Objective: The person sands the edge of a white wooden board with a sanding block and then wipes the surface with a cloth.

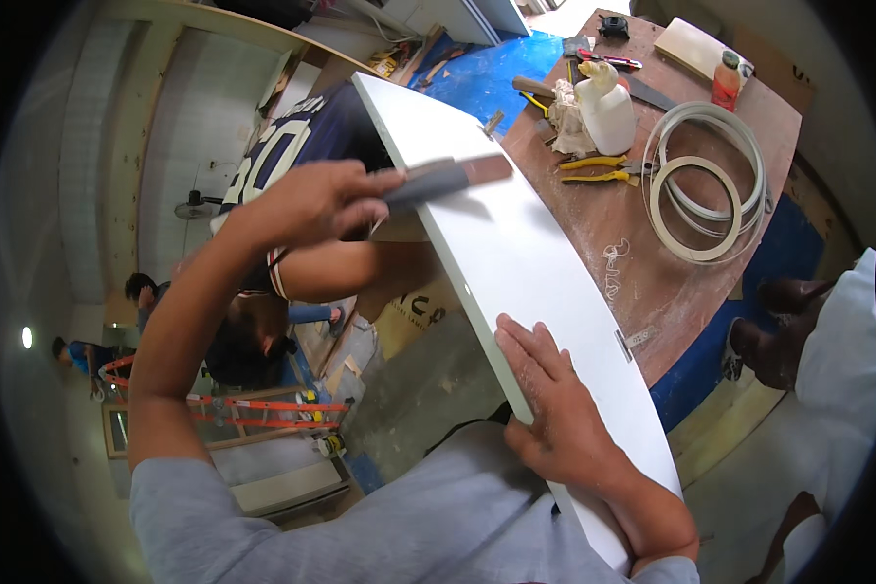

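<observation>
On the white panel (516, 253), the file (448, 177) lies crosswise.

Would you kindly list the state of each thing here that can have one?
white panel: tilted on the table edge, pressed flat by the right hand
scraper: gripped in the left hand, blade on the panel edge
edge-banding coil: coiled, lying flat on the workbench
white jug: upright
yellow pliers: lying flat

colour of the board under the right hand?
White, plain: the board under the right hand. Head view shows it.
</observation>
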A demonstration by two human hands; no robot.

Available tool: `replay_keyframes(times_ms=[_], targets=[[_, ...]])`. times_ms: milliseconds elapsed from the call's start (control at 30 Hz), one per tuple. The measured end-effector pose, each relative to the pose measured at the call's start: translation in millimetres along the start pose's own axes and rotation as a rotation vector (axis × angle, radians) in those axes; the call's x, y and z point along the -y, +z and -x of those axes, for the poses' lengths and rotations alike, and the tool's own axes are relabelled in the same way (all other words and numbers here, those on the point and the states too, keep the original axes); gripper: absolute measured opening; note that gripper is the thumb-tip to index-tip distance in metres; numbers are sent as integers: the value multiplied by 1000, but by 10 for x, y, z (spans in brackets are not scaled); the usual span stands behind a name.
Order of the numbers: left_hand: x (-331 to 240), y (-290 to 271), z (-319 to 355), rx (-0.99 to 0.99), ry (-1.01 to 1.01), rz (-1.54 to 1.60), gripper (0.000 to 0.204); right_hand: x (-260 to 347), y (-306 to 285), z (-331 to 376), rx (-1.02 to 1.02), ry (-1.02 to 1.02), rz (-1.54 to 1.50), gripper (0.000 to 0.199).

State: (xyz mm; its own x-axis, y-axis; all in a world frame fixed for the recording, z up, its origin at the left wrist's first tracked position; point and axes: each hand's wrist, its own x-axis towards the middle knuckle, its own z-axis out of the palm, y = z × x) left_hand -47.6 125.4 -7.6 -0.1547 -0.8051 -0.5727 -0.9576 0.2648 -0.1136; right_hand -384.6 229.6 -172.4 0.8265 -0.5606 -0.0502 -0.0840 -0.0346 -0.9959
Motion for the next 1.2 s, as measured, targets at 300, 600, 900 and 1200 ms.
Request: replay_keyframes(times_ms=[300, 600, 900, 1200], targets=[[2059, -90, -1216, -245, -319, -79, 53, -20, 69, -3, 52, -15, 49, 97], [783, 316, -126, -755, -494, 1166, 43, -73, -59, -724, 43, -120, 253, 102], [-27, 1557, 200, -1013, -283, 1804, 51, -31, -109, -3027, -113, -172, 324, 87], [-180, 2034, 474, -1071, -144, 1945, 62, 3, 2, -4049, -201, -299, 423, 86]])
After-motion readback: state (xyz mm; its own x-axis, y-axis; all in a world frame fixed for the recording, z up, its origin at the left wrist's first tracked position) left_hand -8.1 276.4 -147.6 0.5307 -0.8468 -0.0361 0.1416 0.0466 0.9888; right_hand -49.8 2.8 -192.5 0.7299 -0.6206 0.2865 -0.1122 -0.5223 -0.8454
